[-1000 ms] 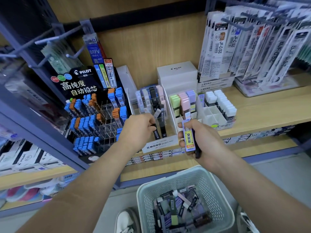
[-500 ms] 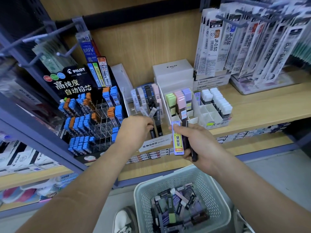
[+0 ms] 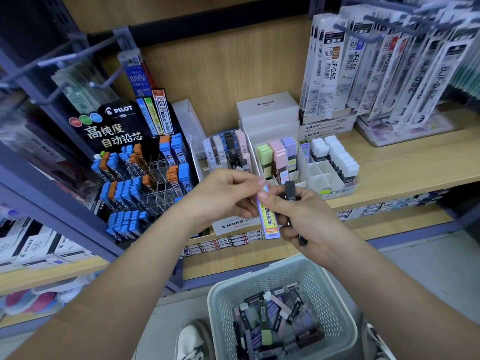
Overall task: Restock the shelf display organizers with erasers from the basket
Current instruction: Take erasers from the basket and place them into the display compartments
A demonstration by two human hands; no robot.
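Note:
My right hand grips a lilac pack with a yellow label and a black pack marked 0.5 HB. My left hand pinches the top end of the lilac pack. Both hands hover in front of the white shelf organizers, which hold green, pink, lilac and white packs in slots. A clear organizer to the left holds slim packs. The pale green basket on the floor below holds several mixed packs.
A black Pilot lead display with blue and orange packs stands at the left. Refill packs hang on hooks at the upper right. White boxes sit behind the organizers. The wooden shelf runs right. My shoe is beside the basket.
My left hand has come away from the clear organizer and moved right to the lilac pack in my right hand. The right hand has shifted slightly left and up.

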